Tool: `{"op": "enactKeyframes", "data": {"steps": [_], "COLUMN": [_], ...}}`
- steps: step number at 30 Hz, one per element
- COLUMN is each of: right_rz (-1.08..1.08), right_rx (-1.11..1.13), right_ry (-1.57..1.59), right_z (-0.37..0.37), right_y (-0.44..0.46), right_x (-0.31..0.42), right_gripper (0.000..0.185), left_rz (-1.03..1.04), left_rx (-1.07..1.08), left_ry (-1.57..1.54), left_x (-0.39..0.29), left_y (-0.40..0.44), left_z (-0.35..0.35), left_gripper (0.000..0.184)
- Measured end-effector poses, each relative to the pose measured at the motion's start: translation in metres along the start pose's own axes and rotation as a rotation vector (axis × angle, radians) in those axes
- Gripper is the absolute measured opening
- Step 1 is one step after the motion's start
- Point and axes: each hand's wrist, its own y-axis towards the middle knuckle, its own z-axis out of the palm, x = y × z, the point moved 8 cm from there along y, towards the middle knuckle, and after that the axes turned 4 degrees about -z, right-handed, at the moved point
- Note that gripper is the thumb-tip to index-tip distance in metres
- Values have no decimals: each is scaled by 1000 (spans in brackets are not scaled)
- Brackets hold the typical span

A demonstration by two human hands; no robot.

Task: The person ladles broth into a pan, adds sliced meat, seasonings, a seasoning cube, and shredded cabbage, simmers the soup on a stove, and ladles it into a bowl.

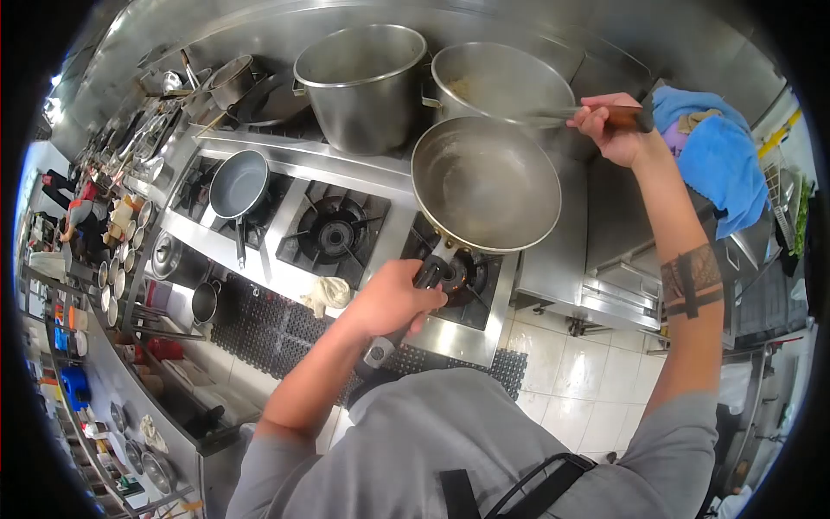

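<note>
My left hand point(393, 298) is wrapped round the black handle of a wide frying pan point(484, 186). The pan is raised above the front right burner, tilted so its bare-looking inside shows, its far rim overlapping the pot behind in view. My right hand point(605, 130) grips a brown-handled utensil point(628, 119); its metal end is blurred over the pot, so I cannot tell its kind. That large steel pot point(501, 62) has something pale inside, partly hidden by the pan.
A tall pot point(359, 104) stands on the back left. A grey frying pan point(239, 184) rests on the left burners, near a bare burner point(335, 232). A crumpled cloth point(327, 296) lies on the stove's front edge; blue cloths point(722, 164) are at right. Another person point(84, 212) is far left.
</note>
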Motion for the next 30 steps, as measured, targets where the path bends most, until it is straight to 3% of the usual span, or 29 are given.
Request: {"op": "enactKeyframes", "data": {"steps": [2,11,15,21,28,30], "right_rz": [-81,-76,69,175,-123,-160], "right_rx": [44,194,367,431,186,20], "right_ry": [-36,-47,25,29,-274,-466], "right_z": [11,50,57,44,-1,-8], "right_y": [-26,-146,-198,-246,-254,-259], "right_x": [1,-8,-21,-59,-108,-124], "right_gripper": [35,46,54,60,46,53], "left_rz": [7,9,40,48,36,21], "left_rx": [-4,15,2,-15,-12,-11], "left_ry": [-4,-4,3,17,-5,-14], "left_x": [-2,-7,-2,-1,-6,-4], "left_y": [-1,-4,-2,0,-1,-1], "left_z": [0,-1,-3,-3,1,1], "left_gripper": [14,15,14,13,13,14]}}
